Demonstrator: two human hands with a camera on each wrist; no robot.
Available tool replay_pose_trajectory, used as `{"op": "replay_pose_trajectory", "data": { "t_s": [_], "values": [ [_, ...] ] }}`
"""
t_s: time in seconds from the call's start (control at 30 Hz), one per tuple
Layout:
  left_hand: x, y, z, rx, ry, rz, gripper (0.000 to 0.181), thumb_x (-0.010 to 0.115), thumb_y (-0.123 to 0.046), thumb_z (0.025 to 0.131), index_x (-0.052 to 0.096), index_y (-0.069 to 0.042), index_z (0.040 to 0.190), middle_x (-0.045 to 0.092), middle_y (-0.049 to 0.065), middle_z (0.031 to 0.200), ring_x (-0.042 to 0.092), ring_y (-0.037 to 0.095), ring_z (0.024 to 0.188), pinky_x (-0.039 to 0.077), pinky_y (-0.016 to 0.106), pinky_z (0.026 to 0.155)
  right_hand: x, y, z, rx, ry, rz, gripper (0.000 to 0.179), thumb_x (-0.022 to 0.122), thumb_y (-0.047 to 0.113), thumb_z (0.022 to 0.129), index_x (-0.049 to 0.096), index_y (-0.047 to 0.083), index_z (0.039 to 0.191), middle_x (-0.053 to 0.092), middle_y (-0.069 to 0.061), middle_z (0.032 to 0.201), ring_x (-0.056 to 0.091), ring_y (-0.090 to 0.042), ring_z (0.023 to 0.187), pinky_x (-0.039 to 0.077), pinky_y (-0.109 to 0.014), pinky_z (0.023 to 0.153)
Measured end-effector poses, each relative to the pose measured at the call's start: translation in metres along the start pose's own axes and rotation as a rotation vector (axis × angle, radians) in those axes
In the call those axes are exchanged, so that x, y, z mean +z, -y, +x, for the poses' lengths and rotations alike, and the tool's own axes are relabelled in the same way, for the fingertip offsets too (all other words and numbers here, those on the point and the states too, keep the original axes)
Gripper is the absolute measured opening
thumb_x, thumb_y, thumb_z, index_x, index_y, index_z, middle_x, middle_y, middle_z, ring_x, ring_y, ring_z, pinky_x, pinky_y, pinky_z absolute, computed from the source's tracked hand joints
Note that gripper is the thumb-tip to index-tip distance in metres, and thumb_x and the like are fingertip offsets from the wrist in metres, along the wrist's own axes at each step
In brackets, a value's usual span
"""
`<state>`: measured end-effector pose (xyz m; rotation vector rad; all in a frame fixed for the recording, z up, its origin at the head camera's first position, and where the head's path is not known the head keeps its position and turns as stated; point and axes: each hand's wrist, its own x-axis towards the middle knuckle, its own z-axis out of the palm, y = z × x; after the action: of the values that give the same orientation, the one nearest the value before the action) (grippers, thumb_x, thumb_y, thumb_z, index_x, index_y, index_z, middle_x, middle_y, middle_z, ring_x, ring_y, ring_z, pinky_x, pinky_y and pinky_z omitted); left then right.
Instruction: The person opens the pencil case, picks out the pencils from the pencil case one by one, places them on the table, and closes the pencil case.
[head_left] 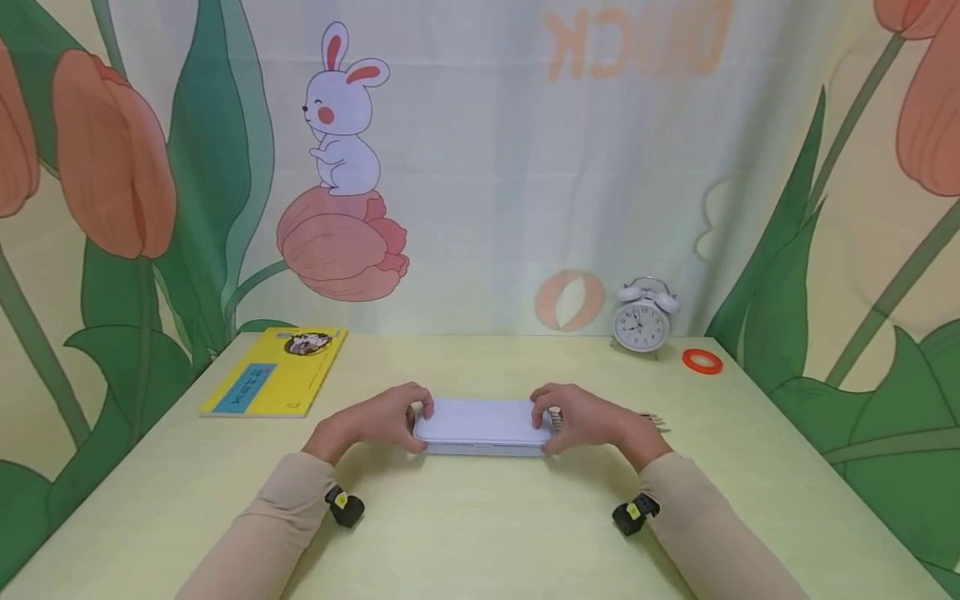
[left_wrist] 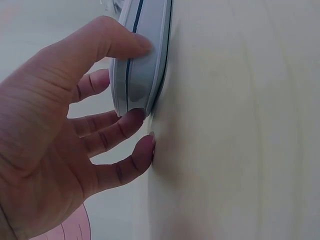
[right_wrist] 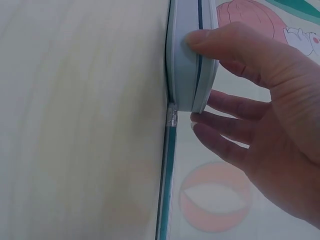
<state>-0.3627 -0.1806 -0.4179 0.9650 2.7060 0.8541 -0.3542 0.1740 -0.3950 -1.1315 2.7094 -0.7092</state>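
A pale white pencil case (head_left: 483,423) lies flat on the table, long side toward me. Its lid is down, and a dark seam runs around the side in both wrist views. My left hand (head_left: 390,418) grips the left end; in the left wrist view its thumb (left_wrist: 132,46) presses the front side and curled fingers meet the end. The right end is held by my right hand (head_left: 581,414), with the thumb (right_wrist: 205,40) on the front side. Beside and behind that hand lie several pencils (head_left: 654,421), partly hidden; a teal one (right_wrist: 167,180) shows in the right wrist view.
A yellow book (head_left: 281,379) lies at the table's back left. At the back right stand a white twin-bell alarm clock (head_left: 642,321) and an orange ring, perhaps a tape roll (head_left: 702,361). A printed curtain (head_left: 480,167) hangs behind the table (head_left: 480,533).
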Motion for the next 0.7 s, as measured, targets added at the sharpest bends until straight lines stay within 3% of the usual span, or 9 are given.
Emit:
{"op": "replay_pose_trajectory", "data": {
  "t_s": [0.47,0.7],
  "values": [
    [-0.0027,-0.0070,0.0009,0.010,-0.011,0.091,0.034,0.083,-0.013,0.072,0.057,-0.013,0.093,0.052,0.004,0.101,0.051,0.015,0.080,0.044,0.028,0.069,-0.0030,0.0059,0.0028,0.022,0.027,-0.056,0.022,0.083,0.007,0.072,0.068,0.014,0.086,0.056,-0.022,0.137,0.056,-0.033,0.121,0.044,-0.046,0.100],
    [-0.0036,-0.0084,0.0007,-0.006,0.010,0.083,0.034,0.085,-0.017,0.074,0.058,-0.013,0.094,0.052,0.006,0.104,0.052,0.017,0.083,0.044,0.028,0.071,-0.0032,0.0040,0.0010,0.005,0.039,-0.045,0.021,0.083,0.010,0.074,0.068,0.014,0.089,0.055,-0.022,0.139,0.054,-0.034,0.124,0.042,-0.047,0.103]
  ]
}}
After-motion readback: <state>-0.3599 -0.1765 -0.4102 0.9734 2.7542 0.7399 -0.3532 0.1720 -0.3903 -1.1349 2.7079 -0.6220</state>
